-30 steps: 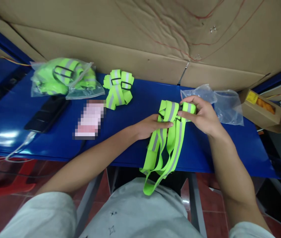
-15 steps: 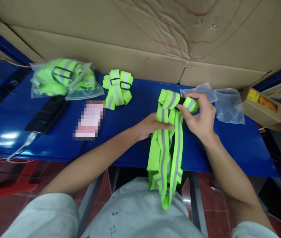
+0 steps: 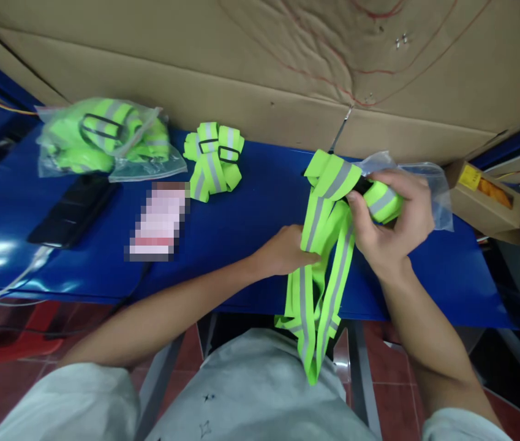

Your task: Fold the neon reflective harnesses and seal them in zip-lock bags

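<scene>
Compared with the view a second ago, the right hand (image 3: 391,229) has lifted its end of the reflective strap (image 3: 321,245) higher and turned it toward 1 o'clock, and the hanging loops now drop straighter over the table edge. Right hand: fingers curled tight around the rolled upper end of the strap, thumb pressed beside a black buckle (image 3: 361,184) that shows only in part. Left hand (image 3: 287,251): closed on the strap lower down, at about 9 o'clock from the right hand, pinching the bands together. Strap: neon yellow-green with grey stripes, held above the blue table (image 3: 250,202), its tail hanging past the near edge onto the person's lap. At 1 o'clock from the right hand lies a clear plastic bag (image 3: 429,184); at 10 o'clock from the left hand, a folded strap (image 3: 214,160), and farther left a bagged bundle of straps (image 3: 103,138).
</scene>
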The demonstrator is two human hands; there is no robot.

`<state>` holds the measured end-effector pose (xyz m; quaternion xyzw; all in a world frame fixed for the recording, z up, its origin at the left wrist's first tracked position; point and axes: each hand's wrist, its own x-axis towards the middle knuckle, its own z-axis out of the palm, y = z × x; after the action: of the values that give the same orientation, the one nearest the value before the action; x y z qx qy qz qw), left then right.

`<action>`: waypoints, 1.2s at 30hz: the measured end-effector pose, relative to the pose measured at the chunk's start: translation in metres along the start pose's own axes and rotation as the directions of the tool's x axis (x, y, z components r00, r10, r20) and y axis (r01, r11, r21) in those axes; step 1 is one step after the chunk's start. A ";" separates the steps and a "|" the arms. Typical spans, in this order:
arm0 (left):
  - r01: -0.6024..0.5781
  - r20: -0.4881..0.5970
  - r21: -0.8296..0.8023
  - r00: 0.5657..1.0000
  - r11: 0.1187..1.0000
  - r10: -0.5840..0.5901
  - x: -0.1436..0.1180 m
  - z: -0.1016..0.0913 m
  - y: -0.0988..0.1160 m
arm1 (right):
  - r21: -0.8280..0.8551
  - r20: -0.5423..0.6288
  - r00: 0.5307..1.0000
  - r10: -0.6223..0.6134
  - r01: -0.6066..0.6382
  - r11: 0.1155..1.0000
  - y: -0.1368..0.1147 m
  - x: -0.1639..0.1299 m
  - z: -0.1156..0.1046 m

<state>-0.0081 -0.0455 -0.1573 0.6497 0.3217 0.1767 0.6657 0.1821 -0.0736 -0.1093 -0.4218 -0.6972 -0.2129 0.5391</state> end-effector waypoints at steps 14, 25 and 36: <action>-0.072 -0.041 -0.341 0.997 0.937 0.062 0.005 -0.011 0.011 | -0.160 0.105 0.993 0.046 -0.029 0.987 0.007 -0.012 -0.011; 0.139 0.306 -0.314 0.951 0.939 -0.038 0.013 -0.030 0.000 | 0.207 0.441 0.764 0.470 -0.597 0.775 0.039 -0.004 0.005; -0.363 -0.302 -0.142 0.902 0.921 0.309 0.009 -0.037 0.020 | 0.276 0.583 0.651 0.486 -0.721 0.635 0.024 -0.012 0.016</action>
<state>-0.0222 -0.0093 -0.1373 0.5965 0.2741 0.4080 0.6345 0.1929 -0.0528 -0.1293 -0.5239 -0.6431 0.2742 0.4866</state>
